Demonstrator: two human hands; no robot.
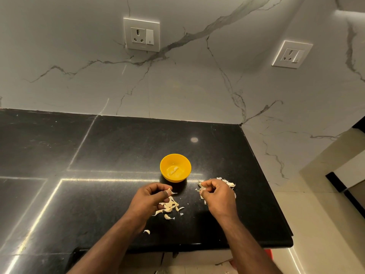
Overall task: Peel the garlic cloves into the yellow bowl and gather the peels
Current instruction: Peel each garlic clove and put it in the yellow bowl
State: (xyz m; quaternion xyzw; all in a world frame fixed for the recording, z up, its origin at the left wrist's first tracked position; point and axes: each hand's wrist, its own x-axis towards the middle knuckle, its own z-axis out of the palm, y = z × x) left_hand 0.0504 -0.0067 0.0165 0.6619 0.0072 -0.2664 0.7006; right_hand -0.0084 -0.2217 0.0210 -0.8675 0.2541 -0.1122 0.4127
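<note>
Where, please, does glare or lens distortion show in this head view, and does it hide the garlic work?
Head view: bright glare streaks cross the black counter left of the yellow bowl, plus one round light spot behind it; wide-angle bending curves the wall and tilts the sockets; the hands, left and right, and the peels stay clear of glare.

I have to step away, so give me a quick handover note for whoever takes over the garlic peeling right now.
Left hand: pinching a garlic piece.
Right hand: fingers curled on a scrap by the peels.
Yellow bowl: on the black counter beyond the hands, a few peeled cloves inside.
Loose garlic pieces: under the left hand; cloves or peels unclear.
Done: some cloves peeled.
Left: finish peeling, gather peels.
</note>
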